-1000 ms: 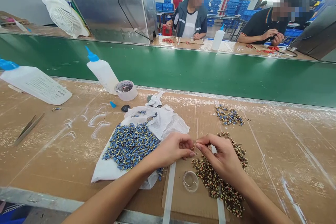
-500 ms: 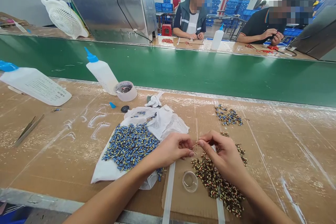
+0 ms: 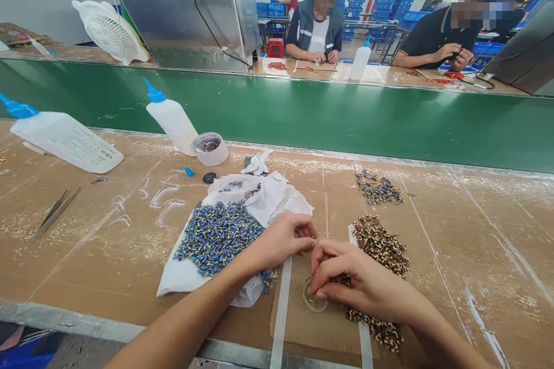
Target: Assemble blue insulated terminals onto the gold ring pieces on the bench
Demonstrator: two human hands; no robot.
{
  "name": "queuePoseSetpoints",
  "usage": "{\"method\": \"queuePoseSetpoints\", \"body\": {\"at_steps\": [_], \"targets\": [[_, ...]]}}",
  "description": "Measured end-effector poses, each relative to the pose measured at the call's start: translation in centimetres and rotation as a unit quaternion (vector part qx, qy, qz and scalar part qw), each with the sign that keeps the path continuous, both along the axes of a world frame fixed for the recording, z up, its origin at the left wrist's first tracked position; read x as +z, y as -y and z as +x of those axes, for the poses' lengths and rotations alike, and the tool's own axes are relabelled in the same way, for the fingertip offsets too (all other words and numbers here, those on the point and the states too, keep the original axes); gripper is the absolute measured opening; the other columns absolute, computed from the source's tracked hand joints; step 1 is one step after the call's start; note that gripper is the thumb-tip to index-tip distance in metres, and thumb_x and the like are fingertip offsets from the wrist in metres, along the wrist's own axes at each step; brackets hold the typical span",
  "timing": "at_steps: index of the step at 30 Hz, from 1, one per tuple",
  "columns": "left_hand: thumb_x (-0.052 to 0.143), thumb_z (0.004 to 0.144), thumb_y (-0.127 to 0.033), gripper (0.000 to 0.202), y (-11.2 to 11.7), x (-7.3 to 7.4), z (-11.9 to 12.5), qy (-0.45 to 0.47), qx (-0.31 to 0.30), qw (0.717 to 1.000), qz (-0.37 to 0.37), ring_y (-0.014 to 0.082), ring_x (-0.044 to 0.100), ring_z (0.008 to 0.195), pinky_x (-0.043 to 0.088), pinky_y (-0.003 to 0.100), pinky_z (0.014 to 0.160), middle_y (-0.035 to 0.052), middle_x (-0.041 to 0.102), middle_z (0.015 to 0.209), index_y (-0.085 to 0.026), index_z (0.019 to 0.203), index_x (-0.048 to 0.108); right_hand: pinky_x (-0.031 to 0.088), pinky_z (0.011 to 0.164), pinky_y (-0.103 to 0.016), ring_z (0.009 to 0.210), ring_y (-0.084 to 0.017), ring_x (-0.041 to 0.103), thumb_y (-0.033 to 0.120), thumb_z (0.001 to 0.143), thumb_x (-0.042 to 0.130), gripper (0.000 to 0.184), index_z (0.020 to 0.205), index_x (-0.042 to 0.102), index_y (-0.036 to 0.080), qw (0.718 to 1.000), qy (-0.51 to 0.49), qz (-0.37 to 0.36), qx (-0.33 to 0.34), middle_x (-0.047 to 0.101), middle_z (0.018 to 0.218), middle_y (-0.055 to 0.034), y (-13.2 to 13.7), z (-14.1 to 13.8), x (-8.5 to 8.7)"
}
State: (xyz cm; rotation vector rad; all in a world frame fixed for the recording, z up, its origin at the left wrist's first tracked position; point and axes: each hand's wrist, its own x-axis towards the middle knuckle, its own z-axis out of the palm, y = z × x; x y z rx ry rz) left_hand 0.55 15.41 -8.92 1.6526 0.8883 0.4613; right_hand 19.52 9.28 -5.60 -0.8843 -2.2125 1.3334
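Observation:
My left hand (image 3: pixel 285 239) is pinched shut on a tiny part I cannot make out, beside a heap of small blue parts (image 3: pixel 214 236) lying on a white plastic bag (image 3: pixel 268 199). My right hand (image 3: pixel 352 282) has its fingers curled together and reaches down to a small clear round dish (image 3: pixel 312 301) on the cardboard. It covers part of a pile of brown and yellow striped parts (image 3: pixel 381 245). A smaller cluster of blue and striped parts (image 3: pixel 378 189) lies further back.
Two white squeeze bottles with blue caps (image 3: pixel 171 118) (image 3: pixel 64 138), a tape roll (image 3: pixel 210 149) and tweezers (image 3: pixel 56 212) lie at the left. A green conveyor belt (image 3: pixel 346 121) runs across behind. Two people work at the far side; a white fan (image 3: pixel 108 29) stands back left.
My right hand has dropped from the pinch in front of my left hand down to the clear dish. My left hand has stayed almost where it was.

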Motion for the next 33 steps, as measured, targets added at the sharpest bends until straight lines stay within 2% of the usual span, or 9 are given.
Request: {"method": "queuePoseSetpoints", "body": {"at_steps": [3,6,9,12,16,22,27,33], "targets": [[0.06,0.079,-0.018,0.005,0.0,0.0,0.0,0.002,0.004,1.0,-0.002,0.0109,0.054,0.06,0.042,0.022,0.058,-0.0009,0.061,0.066,-0.014,0.078,0.063,0.045,0.083,-0.028,0.093,-0.015,0.056,0.024,0.086,0.063,0.014,0.099,0.068,0.026,1.0,0.014,0.003,-0.015,0.061,0.099,-0.0011,-0.1,0.2,-0.1],[0.061,0.079,-0.021,0.006,0.1,-0.1,0.0,0.01,0.012,1.0,-0.02,0.0109,0.054,0.059,0.043,0.022,0.056,-0.0012,0.059,0.064,-0.015,0.079,0.062,0.046,0.077,-0.029,0.087,-0.016,0.058,0.029,0.089,0.058,0.018,0.106,0.064,0.026,0.994,0.034,0.017,-0.105,0.064,0.098,-0.0018,-0.9,1.3,-0.2],[0.064,0.077,-0.023,0.009,0.1,-0.4,0.0,0.022,0.02,0.999,-0.046,0.0103,0.053,0.056,0.044,0.022,0.053,-0.0024,0.057,0.063,-0.015,0.08,0.061,0.045,0.069,-0.03,0.076,-0.017,0.06,0.032,0.091,0.05,0.019,0.099,0.065,0.023,0.959,0.088,0.079,-0.259,0.067,0.088,-0.0037,-2.4,3.5,-1.0],[0.066,0.076,-0.023,0.012,0.2,-0.7,0.0,0.037,0.029,0.997,-0.061,0.0103,0.053,0.056,0.046,0.022,0.052,-0.0028,0.056,0.065,-0.016,0.082,0.058,0.044,0.065,-0.031,0.071,-0.019,0.06,0.033,0.088,0.052,0.019,0.09,0.065,0.02,0.917,0.158,0.141,-0.339,0.068,0.082,-0.0051,-3.9,5.9,-2.2],[0.067,0.075,-0.022,0.013,0.2,-0.8,0.0,0.044,0.034,0.996,-0.063,0.0101,0.053,0.057,0.045,0.021,0.052,-0.0037,0.055,0.065,-0.017,0.081,0.056,0.043,0.064,-0.031,0.07,-0.02,0.06,0.032,0.085,0.054,0.015,0.083,0.066,0.022,0.907,0.226,0.152,-0.322,0.067,0.078,-0.0033,-4.7,7.3,-3.3],[0.066,0.076,-0.021,0.011,0.3,-0.7,0.0,0.025,0.031,0.999,-0.032,0.0095,0.052,0.055,0.042,0.02,0.052,-0.0045,0.054,0.06,-0.016,0.077,0.057,0.043,0.067,-0.032,0.076,-0.021,0.06,0.026,0.084,0.055,0.012,0.081,0.065,0.022,0.906,0.283,0.168,-0.267,0.066,0.081,-0.0036,-4.2,6.1,-4.3],[0.068,0.076,-0.022,0.012,0.3,-0.6,0.0,0.019,0.035,0.999,-0.022,0.0098,0.053,0.055,0.04,0.02,0.052,-0.0046,0.055,0.06,-0.016,0.076,0.057,0.043,0.068,-0.032,0.078,-0.023,0.06,0.024,0.087,0.05,0.015,0.082,0.064,0.022,0.885,0.313,0.204,-0.279,0.065,0.082,-0.0048,-3.9,5.1,-4.8],[0.066,0.077,-0.024,0.012,0.3,-0.5,0.1,0.013,0.031,0.999,-0.019,0.0097,0.052,0.055,0.04,0.021,0.052,-0.0043,0.055,0.06,-0.017,0.076,0.057,0.045,0.07,-0.033,0.08,-0.023,0.061,0.022,0.091,0.042,0.021,0.088,0.062,0.02,0.88,0.292,0.215,-0.308,0.065,0.084,-0.0065,-4.0,4.2,-4.8]]}}
